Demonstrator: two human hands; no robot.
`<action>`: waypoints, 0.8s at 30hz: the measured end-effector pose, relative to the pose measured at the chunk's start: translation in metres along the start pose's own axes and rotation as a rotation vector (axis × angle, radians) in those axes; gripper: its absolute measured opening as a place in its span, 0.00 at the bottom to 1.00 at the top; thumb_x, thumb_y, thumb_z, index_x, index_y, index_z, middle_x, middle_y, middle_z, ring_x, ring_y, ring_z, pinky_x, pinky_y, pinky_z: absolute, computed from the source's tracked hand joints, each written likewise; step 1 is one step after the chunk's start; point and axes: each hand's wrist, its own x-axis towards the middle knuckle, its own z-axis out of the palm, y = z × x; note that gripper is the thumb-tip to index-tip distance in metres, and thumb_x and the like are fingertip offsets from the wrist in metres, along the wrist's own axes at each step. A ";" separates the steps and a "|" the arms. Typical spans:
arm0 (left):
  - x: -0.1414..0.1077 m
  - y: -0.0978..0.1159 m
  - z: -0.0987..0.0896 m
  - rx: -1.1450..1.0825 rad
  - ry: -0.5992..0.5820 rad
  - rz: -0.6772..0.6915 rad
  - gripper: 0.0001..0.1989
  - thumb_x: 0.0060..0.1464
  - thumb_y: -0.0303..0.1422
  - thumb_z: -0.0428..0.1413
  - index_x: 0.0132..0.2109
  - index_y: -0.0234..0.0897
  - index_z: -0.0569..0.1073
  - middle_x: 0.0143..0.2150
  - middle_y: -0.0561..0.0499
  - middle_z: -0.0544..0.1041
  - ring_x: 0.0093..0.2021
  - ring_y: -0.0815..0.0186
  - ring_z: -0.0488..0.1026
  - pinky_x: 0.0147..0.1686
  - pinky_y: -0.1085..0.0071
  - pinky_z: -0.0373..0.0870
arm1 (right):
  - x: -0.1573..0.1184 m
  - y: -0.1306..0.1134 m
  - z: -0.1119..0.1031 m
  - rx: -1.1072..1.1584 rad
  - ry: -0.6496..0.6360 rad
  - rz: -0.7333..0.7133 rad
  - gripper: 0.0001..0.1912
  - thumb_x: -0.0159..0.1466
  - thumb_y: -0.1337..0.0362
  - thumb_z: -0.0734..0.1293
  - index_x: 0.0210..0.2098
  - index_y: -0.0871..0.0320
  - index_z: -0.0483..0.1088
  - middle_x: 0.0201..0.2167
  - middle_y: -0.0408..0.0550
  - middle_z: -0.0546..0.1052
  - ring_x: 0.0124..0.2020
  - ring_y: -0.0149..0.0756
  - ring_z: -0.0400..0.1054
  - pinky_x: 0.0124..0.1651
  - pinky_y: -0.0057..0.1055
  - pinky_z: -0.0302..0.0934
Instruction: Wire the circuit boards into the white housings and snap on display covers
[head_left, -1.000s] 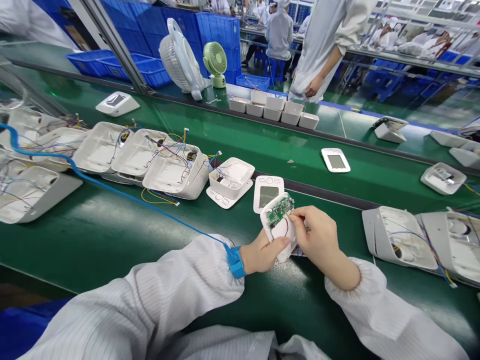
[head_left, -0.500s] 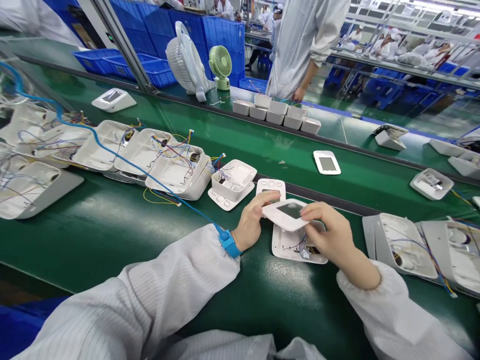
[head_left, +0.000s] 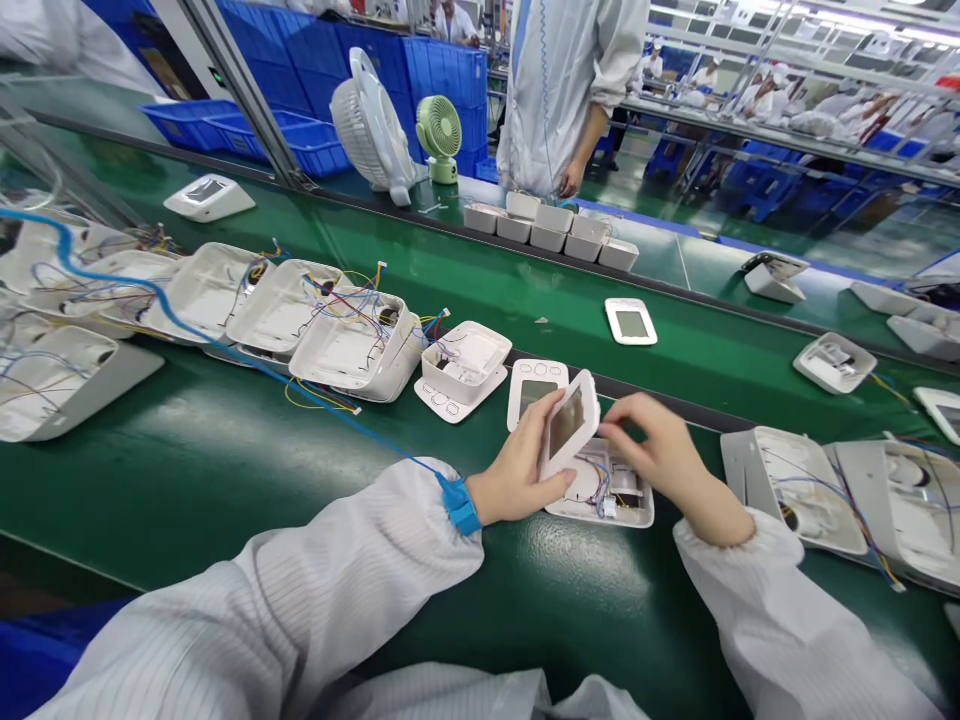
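Note:
My left hand [head_left: 514, 472] grips a white front cover with a display window [head_left: 568, 428], held tilted nearly upright. My right hand [head_left: 651, 445] is just behind the cover's right edge, fingers curled with the tips together; whatever they pinch, if anything, is hidden. Below both hands an open white housing [head_left: 634, 512] lies on the green bench, with coloured wires and small parts inside. Another white front cover [head_left: 536, 372] lies flat behind my left hand. A blue wrist strap [head_left: 459, 503] with a cord is around my left wrist.
Several wired white housings [head_left: 352, 345] stand at left, more [head_left: 810, 490] at right. A small housing on a cover [head_left: 465, 362] sits nearby. On the green belt lies another cover [head_left: 631, 321]. Fans [head_left: 439, 130] and a standing person [head_left: 559, 110] are across the line.
My left hand has turned the cover from nearly flat to nearly upright. The right hand has let go of its edge and moved behind it. The cover on the belt has shifted left.

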 end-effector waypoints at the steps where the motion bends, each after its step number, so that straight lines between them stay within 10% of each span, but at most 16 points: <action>1: -0.001 -0.001 0.000 -0.038 -0.009 0.023 0.46 0.52 0.35 0.59 0.70 0.40 0.42 0.70 0.36 0.52 0.68 0.45 0.54 0.66 0.46 0.52 | -0.001 0.000 0.003 -0.038 -0.132 -0.021 0.05 0.67 0.63 0.65 0.35 0.56 0.71 0.32 0.46 0.75 0.34 0.36 0.69 0.36 0.32 0.62; 4: -0.003 -0.002 0.002 -0.141 -0.063 0.067 0.49 0.48 0.37 0.61 0.70 0.40 0.42 0.68 0.36 0.55 0.67 0.44 0.57 0.64 0.47 0.55 | -0.004 -0.011 0.010 -0.234 -0.369 -0.141 0.07 0.66 0.66 0.66 0.31 0.57 0.72 0.29 0.47 0.73 0.32 0.36 0.67 0.33 0.32 0.57; 11: 0.000 0.001 0.005 -0.237 -0.132 0.056 0.48 0.50 0.43 0.60 0.70 0.38 0.42 0.65 0.35 0.58 0.64 0.45 0.61 0.62 0.48 0.58 | -0.003 -0.037 0.012 -0.569 -0.474 -0.068 0.07 0.55 0.75 0.70 0.33 0.61 0.72 0.30 0.52 0.72 0.31 0.44 0.67 0.30 0.37 0.54; 24: -0.006 -0.014 0.004 -0.380 -0.087 0.042 0.45 0.55 0.46 0.57 0.71 0.39 0.43 0.64 0.36 0.60 0.64 0.47 0.60 0.64 0.48 0.56 | -0.007 -0.025 0.028 -0.113 -0.196 0.085 0.08 0.66 0.62 0.67 0.33 0.56 0.77 0.30 0.44 0.75 0.33 0.33 0.70 0.34 0.29 0.59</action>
